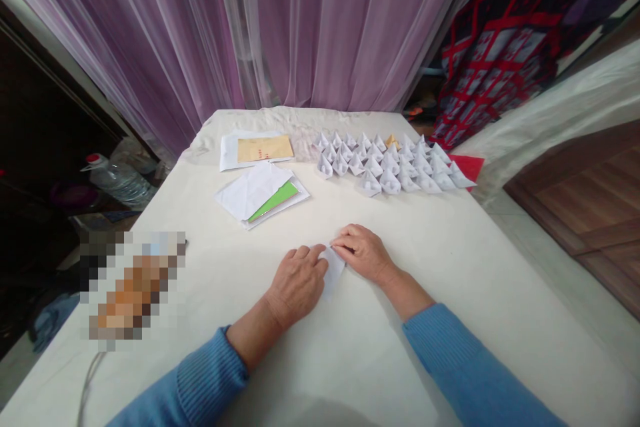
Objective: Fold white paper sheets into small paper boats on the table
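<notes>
A small folded piece of white paper [334, 270] lies on the white-covered table between my hands. My left hand [300, 280] rests over its left side, fingers bent and pressing on it, covering part of the sheet. At the paper's upper right corner, my right hand [364, 252] pinches the edge between thumb and fingertips. Beyond them stand rows of folded white paper boats [391, 180], with one yellow boat [393, 141] in the back row.
White sheets [255, 190] with a green sheet [274, 202] lie left of the boats, and a tan envelope [265, 149] behind them. Red paper [469, 168] sits at the right edge. A blurred-out object [135, 287] with a cable lies left. A water jug [120, 180] stands beyond the table.
</notes>
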Demonstrator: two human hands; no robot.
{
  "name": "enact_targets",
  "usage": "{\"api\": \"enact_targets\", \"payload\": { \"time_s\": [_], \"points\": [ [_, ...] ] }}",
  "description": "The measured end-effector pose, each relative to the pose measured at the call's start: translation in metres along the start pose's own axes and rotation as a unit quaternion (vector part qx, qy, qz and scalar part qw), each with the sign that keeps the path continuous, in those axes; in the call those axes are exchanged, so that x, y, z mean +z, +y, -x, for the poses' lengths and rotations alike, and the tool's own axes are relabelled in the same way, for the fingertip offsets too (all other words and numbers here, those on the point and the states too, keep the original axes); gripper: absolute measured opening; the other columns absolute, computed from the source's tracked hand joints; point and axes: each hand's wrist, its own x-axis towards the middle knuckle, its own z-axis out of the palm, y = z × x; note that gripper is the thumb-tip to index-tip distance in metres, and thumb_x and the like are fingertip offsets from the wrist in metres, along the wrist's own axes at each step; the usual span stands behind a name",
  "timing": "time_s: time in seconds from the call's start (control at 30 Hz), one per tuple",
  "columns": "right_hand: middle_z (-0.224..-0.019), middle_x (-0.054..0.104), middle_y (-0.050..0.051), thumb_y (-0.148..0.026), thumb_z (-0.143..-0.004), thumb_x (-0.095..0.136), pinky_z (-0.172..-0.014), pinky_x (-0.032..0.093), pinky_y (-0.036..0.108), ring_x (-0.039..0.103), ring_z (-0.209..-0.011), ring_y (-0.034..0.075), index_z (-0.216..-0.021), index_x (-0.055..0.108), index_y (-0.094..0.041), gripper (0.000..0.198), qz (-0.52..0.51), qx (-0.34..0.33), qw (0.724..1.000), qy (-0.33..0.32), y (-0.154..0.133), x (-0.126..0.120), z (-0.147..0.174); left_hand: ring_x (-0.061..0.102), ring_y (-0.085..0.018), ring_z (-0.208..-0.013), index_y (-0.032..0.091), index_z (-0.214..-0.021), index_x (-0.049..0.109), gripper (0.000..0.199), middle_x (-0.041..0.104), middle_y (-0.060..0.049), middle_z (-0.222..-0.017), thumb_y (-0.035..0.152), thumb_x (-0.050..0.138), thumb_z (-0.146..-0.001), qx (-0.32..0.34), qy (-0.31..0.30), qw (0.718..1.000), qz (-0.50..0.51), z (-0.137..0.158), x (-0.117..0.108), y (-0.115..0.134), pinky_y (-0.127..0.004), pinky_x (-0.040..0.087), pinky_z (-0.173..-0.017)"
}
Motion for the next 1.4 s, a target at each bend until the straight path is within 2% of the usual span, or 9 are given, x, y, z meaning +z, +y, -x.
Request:
{"api": "enact_targets", "payload": {
  "time_s": [0.13, 0.4, 0.57, 0.7, 0.83, 1.13, 1.3, 1.4],
  "points": [
    [-0.085, 0.065, 0.002, -0.018, -0.088, 0.059, -0.078, 0.043, 0.026, 0.056, -0.082, 0.015, -0.083, 0.075, -0.025, 0.018, 0.020, -0.007, 1.000, -0.008, -0.002, -0.002, 0.001, 0.056, -0.024, -0.096, 0.017, -0.091, 0.062, 0.014, 0.051, -0.010, -0.142, 0.015, 0.049, -0.086, 0.003, -0.006, 1.000, -0.003, -0.003, -0.001, -0.002, -0.041, 0.048, -0.079],
    [-0.086, 0.067, 0.004, -0.020, -0.089, 0.056, -0.079, 0.044, 0.029, 0.056, -0.083, 0.017, -0.087, 0.075, -0.026, 0.020, 0.017, -0.006, 1.000, 0.012, -0.006, -0.004, 0.009, 0.055, -0.026, -0.094, 0.016, -0.100, 0.062, 0.020, 0.056, -0.011, -0.136, 0.016, 0.046, -0.087, 0.028, -0.038, 0.999, -0.010, -0.008, -0.005, -0.003, -0.042, 0.047, -0.074],
    [-0.087, 0.067, 0.005, -0.022, -0.090, 0.052, -0.081, 0.045, 0.030, 0.057, -0.084, 0.017, -0.087, 0.074, -0.024, 0.022, 0.002, 0.003, 1.000, 0.026, -0.007, -0.003, 0.011, 0.054, -0.025, -0.093, 0.016, -0.100, 0.060, 0.019, 0.055, -0.011, -0.137, 0.016, 0.046, -0.088, 0.032, -0.031, 0.999, -0.028, -0.005, -0.004, -0.001, -0.040, 0.045, -0.072],
    [-0.109, 0.066, 0.009, -0.029, -0.091, 0.054, -0.090, 0.043, 0.035, 0.055, -0.102, 0.022, -0.109, 0.071, -0.023, 0.026, 0.044, -0.002, 0.999, 0.013, -0.011, -0.004, 0.011, 0.053, -0.024, -0.091, 0.016, -0.100, 0.059, 0.020, 0.058, -0.012, -0.130, 0.016, 0.043, -0.089, 0.033, -0.032, 0.999, -0.028, -0.005, -0.006, 0.001, -0.039, 0.045, -0.070],
    [-0.129, 0.059, 0.010, -0.035, -0.091, 0.056, -0.097, 0.037, 0.041, 0.047, -0.120, 0.027, -0.117, 0.069, -0.026, 0.030, 0.111, -0.005, 0.993, -0.032, -0.018, -0.005, 0.011, 0.052, -0.026, -0.092, 0.015, -0.106, 0.058, 0.024, 0.058, -0.015, -0.127, 0.014, 0.041, -0.089, 0.027, -0.051, 0.998, -0.020, -0.006, -0.008, 0.002, -0.041, 0.045, -0.071],
    [-0.135, 0.057, 0.010, -0.039, -0.096, 0.049, -0.097, 0.032, 0.041, 0.043, -0.126, 0.027, -0.123, 0.065, -0.028, 0.033, 0.177, 0.024, 0.983, -0.043, -0.018, -0.008, 0.022, 0.054, -0.026, -0.097, 0.014, -0.115, 0.055, 0.030, 0.055, -0.013, -0.136, 0.013, 0.044, -0.086, 0.020, -0.038, 0.999, -0.018, -0.005, -0.006, 0.000, -0.042, 0.046, -0.076],
    [-0.133, 0.059, 0.009, -0.038, -0.096, 0.049, -0.097, 0.032, 0.039, 0.044, -0.125, 0.025, -0.122, 0.065, -0.027, 0.032, 0.190, 0.042, 0.980, -0.033, -0.017, -0.007, 0.026, 0.055, -0.025, -0.098, 0.013, -0.131, 0.046, 0.043, 0.056, -0.012, -0.135, 0.022, 0.046, -0.089, -0.008, -0.020, 1.000, -0.009, -0.007, -0.007, 0.006, -0.040, 0.045, -0.077],
    [-0.133, 0.059, 0.008, -0.036, -0.096, 0.049, -0.096, 0.032, 0.038, 0.045, -0.124, 0.024, -0.121, 0.065, -0.026, 0.031, 0.185, 0.050, 0.981, -0.025, -0.018, -0.006, 0.026, 0.055, -0.026, -0.098, 0.013, -0.131, 0.048, 0.043, 0.059, -0.013, -0.128, 0.029, 0.046, -0.091, -0.031, -0.015, 0.999, -0.004, -0.011, -0.008, 0.012, -0.041, 0.044, -0.077]
  ]
}}
